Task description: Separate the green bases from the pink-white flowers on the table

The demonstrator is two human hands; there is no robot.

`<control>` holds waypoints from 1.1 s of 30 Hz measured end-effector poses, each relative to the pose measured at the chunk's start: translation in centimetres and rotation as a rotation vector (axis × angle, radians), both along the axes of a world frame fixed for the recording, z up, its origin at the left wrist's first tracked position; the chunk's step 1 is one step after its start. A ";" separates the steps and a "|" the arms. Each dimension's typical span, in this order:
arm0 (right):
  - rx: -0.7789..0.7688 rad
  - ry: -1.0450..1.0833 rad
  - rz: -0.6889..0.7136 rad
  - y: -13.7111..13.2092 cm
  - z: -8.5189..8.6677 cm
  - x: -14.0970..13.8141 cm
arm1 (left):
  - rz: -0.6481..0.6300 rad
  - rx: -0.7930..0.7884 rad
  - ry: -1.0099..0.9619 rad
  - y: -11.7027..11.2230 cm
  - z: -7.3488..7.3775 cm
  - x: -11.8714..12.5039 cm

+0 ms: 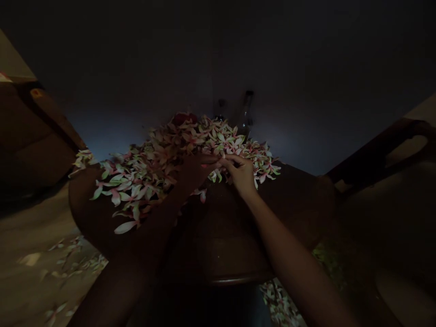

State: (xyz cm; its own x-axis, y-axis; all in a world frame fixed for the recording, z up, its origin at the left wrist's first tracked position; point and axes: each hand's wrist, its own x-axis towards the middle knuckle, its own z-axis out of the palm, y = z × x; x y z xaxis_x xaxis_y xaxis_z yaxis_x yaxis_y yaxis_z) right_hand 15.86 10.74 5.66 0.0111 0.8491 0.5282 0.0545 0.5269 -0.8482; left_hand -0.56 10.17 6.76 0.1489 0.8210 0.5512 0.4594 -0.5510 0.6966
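A large heap of pink-and-white flowers lies on a dark round wooden table. My left hand reaches into the near edge of the heap, its fingers curled in shadow and meeting the fingertips of my right hand. My right hand is pinched closed at the heap's front edge, fingers on a small flower or stem too dim to make out. Both forearms stretch over the bare front of the table. The room is very dark.
A glass bottle stands behind the heap against the wall. Fallen flowers litter the floor at left and below the table at right. Dark wooden furniture stands at far left and far right.
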 end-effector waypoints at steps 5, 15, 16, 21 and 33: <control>-0.092 0.139 0.075 0.2 0.3 -0.2 | -0.011 -0.061 -0.100 0.1 0.0 0.0; -0.098 0.112 0.039 0.0 0.0 -0.2 | -0.053 -0.016 -0.126 0.2 -0.4 0.1; -0.098 0.112 0.034 0.0 -0.1 -0.1 | -0.057 -0.012 -0.128 0.3 -0.5 0.1; -0.093 0.119 0.036 -0.2 -0.2 0.1 | -0.057 -0.045 -0.120 0.3 -0.8 0.0; -0.085 0.064 0.028 -0.3 0.0 0.3 | -0.020 -0.076 -0.123 0.2 -0.9 0.2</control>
State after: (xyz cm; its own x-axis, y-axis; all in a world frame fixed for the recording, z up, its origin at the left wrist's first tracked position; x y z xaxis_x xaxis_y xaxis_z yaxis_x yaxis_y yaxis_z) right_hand 16.13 10.40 5.62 0.0185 0.8913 0.4530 -0.0151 0.4533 -0.8912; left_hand -0.37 10.36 5.82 0.1004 0.8585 0.5029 0.3574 -0.5029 0.7870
